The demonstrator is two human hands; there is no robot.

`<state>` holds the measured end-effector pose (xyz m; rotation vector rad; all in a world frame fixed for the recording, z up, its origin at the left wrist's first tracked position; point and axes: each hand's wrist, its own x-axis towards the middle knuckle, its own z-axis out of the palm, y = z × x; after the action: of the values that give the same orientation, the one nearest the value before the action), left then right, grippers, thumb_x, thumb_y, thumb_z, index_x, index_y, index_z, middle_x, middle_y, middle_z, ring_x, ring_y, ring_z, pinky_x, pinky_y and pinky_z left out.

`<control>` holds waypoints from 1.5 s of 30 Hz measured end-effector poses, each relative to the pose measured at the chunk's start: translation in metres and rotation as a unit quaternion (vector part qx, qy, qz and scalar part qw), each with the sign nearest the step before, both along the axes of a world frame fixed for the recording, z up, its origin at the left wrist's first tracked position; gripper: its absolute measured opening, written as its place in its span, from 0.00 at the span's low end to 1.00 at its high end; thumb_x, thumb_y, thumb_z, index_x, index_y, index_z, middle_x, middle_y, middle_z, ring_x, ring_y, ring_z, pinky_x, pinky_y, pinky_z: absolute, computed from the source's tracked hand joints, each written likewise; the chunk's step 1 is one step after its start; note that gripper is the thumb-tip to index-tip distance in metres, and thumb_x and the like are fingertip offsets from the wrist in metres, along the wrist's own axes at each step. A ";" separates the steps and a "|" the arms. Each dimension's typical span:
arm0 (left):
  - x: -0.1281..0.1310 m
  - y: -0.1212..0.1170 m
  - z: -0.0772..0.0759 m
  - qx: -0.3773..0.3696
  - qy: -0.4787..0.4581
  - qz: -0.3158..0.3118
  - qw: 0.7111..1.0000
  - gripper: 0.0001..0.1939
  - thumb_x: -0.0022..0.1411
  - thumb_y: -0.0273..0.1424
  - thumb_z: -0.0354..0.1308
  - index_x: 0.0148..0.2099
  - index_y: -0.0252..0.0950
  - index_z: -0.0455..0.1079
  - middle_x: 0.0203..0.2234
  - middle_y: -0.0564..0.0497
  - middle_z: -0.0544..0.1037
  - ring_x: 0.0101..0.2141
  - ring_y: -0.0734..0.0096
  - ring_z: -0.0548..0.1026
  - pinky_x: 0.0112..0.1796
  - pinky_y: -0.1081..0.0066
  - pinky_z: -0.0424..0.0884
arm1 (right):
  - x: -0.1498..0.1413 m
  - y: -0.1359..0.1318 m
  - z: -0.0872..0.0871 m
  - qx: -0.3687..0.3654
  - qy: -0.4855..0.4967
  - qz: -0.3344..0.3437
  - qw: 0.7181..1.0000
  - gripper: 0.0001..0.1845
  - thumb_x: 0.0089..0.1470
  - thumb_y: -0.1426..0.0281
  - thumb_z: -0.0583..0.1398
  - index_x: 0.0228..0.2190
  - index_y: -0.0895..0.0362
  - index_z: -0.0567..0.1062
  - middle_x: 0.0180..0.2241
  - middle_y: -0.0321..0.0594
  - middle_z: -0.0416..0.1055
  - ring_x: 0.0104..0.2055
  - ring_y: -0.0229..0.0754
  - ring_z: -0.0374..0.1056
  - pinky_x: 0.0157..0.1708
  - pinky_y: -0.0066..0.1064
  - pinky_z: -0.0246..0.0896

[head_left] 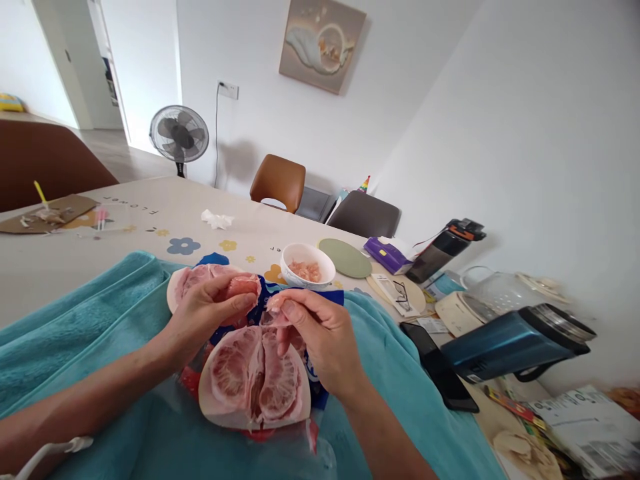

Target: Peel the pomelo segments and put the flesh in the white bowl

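Note:
My left hand is closed around a pink pomelo segment, its thumb and fingers pressing the flesh. My right hand pinches a small pale piece of pomelo membrane between thumb and forefinger, just right of the segment. Below both hands lies a cut pomelo half, cut face up, with pink flesh and thick pale rind. Another pomelo piece sits behind my left hand, partly hidden by it. Blue and red plastic packaging lies under the fruit.
A white bowl with pink pulp stands beyond my hands. A teal towel covers the near table. On the right are a phone, a blue tumbler, a dark bottle, glasses and a glass kettle.

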<state>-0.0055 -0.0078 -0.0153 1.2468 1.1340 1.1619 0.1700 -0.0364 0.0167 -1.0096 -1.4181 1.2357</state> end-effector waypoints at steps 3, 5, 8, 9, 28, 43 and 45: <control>0.001 0.001 -0.001 -0.010 -0.009 0.003 1.000 0.13 0.51 0.38 0.67 0.37 0.36 0.77 0.26 0.53 0.76 0.28 0.73 0.72 0.30 0.76 0.69 | -0.001 -0.002 0.004 -0.034 0.033 0.003 0.999 0.09 0.55 0.65 0.61 0.30 0.55 0.79 0.19 0.32 0.68 0.16 0.32 0.65 0.16 0.23 0.61; 0.001 0.002 0.000 -0.013 -0.013 0.008 1.000 0.14 0.51 0.39 0.67 0.36 0.35 0.77 0.26 0.53 0.76 0.28 0.73 0.72 0.31 0.75 0.70 | -0.001 -0.004 0.006 -0.038 0.039 0.006 0.998 0.09 0.55 0.65 0.61 0.31 0.55 0.79 0.19 0.32 0.68 0.16 0.32 0.65 0.16 0.23 0.61; 0.000 0.002 0.000 -0.007 -0.014 0.018 1.000 0.15 0.50 0.39 0.67 0.38 0.36 0.77 0.27 0.53 0.77 0.28 0.72 0.74 0.32 0.74 0.72 | -0.001 -0.005 0.006 -0.045 0.043 0.001 0.998 0.09 0.54 0.65 0.61 0.30 0.56 0.80 0.19 0.32 0.69 0.15 0.32 0.64 0.16 0.23 0.62; -0.001 0.002 0.000 -0.001 -0.020 0.023 1.000 0.16 0.51 0.39 0.67 0.41 0.37 0.77 0.28 0.54 0.77 0.28 0.72 0.74 0.32 0.74 0.72 | -0.001 -0.005 0.006 -0.050 0.045 -0.006 0.998 0.09 0.53 0.65 0.61 0.29 0.56 0.79 0.19 0.33 0.70 0.14 0.32 0.64 0.15 0.23 0.61; 0.000 -0.003 0.002 0.248 0.107 -0.073 0.960 0.06 0.57 0.34 0.62 0.36 0.40 0.80 0.36 0.48 0.78 0.40 0.65 0.75 0.43 0.67 0.73 | -0.009 -0.006 0.000 0.170 -0.273 -0.074 0.944 0.14 0.55 0.75 0.54 0.21 0.57 0.73 0.22 0.34 0.68 0.25 0.34 0.61 0.30 0.27 0.58; 0.003 -0.007 0.008 -0.106 -0.197 -0.110 0.968 0.11 0.48 0.37 0.71 0.34 0.38 0.78 0.27 0.51 0.79 0.28 0.73 0.76 0.29 0.76 0.74 | -0.015 -0.009 0.004 -0.068 0.078 -0.030 0.994 0.07 0.49 0.67 0.62 0.27 0.57 0.80 0.19 0.32 0.68 0.15 0.31 0.60 0.17 0.26 0.56; 0.004 -0.006 0.010 -0.150 -0.215 -0.118 0.958 0.12 0.49 0.38 0.70 0.33 0.37 0.77 0.23 0.53 0.77 0.23 0.76 0.73 0.24 0.78 0.72 | -0.010 -0.007 0.005 -0.050 0.056 -0.036 0.997 0.09 0.51 0.66 0.61 0.28 0.57 0.79 0.18 0.31 0.67 0.15 0.32 0.60 0.17 0.26 0.57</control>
<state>-0.0011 -0.0138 -0.0050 0.8166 0.7744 0.9757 0.1598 -0.0434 0.0219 -1.0327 -1.2340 1.3001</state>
